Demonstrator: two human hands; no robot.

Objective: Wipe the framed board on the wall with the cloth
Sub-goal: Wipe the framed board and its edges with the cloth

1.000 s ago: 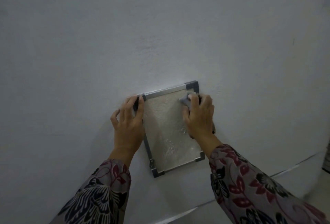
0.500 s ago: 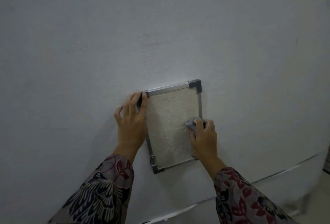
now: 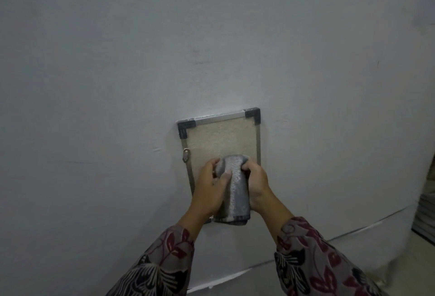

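A small framed board (image 3: 221, 137) hangs on the white wall, with a metal frame, black corner pieces and a pale textured face. A grey folded cloth (image 3: 235, 192) hangs in front of the board's lower half. My left hand (image 3: 209, 187) grips the cloth's left side, thumb across its front. My right hand (image 3: 257, 180) grips its right side. Both hands and the cloth hide the board's bottom edge and lower corners.
The plain white wall (image 3: 117, 83) fills most of the view. A small metal hanger tab (image 3: 186, 155) sits on the frame's left edge. The wall meets the floor along a line at the lower right (image 3: 353, 229). A dark ribbed object (image 3: 426, 211) stands at the far right edge.
My left hand left the frame's upper left corner and came down onto the cloth. The cloth, bunched under my right hand before, now hangs unfolded between both hands, lower on the board.
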